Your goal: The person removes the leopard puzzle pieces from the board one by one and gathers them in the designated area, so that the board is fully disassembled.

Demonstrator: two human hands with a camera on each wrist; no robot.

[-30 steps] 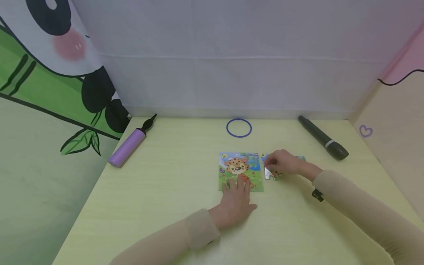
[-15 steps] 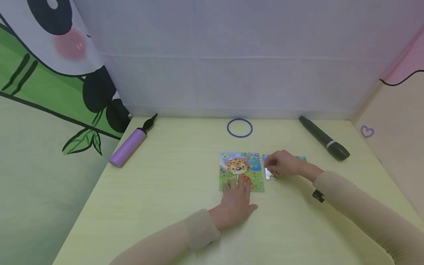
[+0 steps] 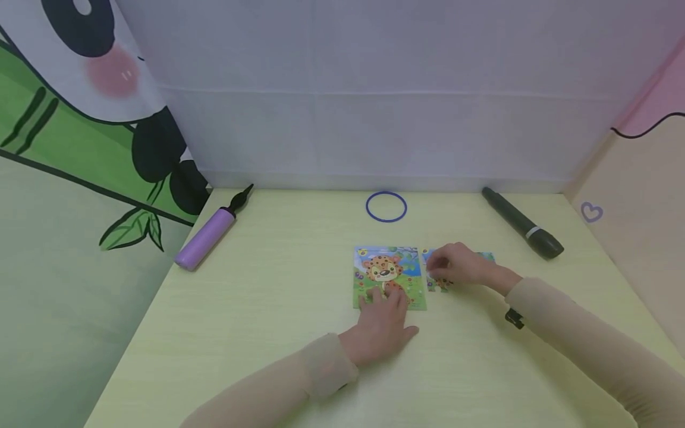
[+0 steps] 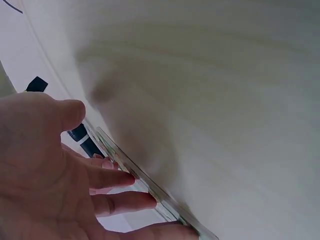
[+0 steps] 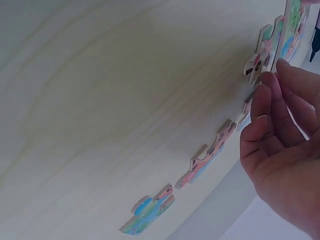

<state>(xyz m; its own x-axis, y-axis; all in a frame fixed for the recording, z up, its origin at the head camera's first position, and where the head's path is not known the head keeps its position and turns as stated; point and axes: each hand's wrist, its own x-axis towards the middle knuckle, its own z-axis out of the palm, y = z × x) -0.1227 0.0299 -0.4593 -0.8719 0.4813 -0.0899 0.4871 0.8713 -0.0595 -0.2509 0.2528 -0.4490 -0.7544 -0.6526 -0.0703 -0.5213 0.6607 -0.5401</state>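
Your left hand [image 3: 381, 330] rests spread on the blue-green, square, leopard-printed board [image 3: 385, 270]; the spotted jigsaw piece [image 3: 430, 283] no longer shines white. Hidden fingertips leave your right hand's [image 3: 459, 263] grip unclear.

We see a smooth, matt surface [image 3: 257, 333] with pale wood grain. The puzzle pieces [image 5: 150, 212] look like thin wood or thick card, smoothly printed, their edges bare. To us the picture board [image 3: 386, 273] looks smooth-faced, the purple pump [image 3: 206, 241] plastic, the backdrop [image 3: 374, 131] creased matt cloth, the sleeves [image 3: 327, 365] matt fabric.
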